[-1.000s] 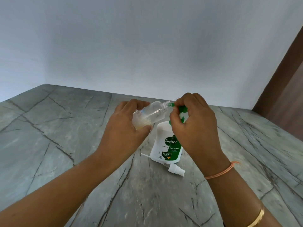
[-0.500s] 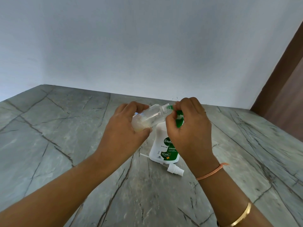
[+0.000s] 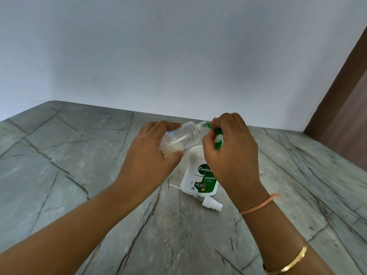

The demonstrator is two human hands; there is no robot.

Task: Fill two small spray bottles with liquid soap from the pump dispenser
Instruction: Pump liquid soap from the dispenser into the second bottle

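Head view: we find the bottle (image 3: 182, 136) held above the table (image 3: 79, 175), tilted, with its open neck at the spout of the green pump (image 3: 218, 142). The left hand (image 3: 151, 155) has its fingers curled round the bottle's base. Pale liquid pools at that low end, partly covered by the thumb. The right hand (image 3: 232, 151) clamps the pump and hides most of it; we cannot tell whether it is pressed down. The white dispenser (image 3: 195, 167) stands on the table below. Its label reads "Detto", cut off by the right hand, then "ORIGINAL" and "99.99%"; finer print is illegible. A white spray cap (image 3: 211, 204) lies just in front of it.
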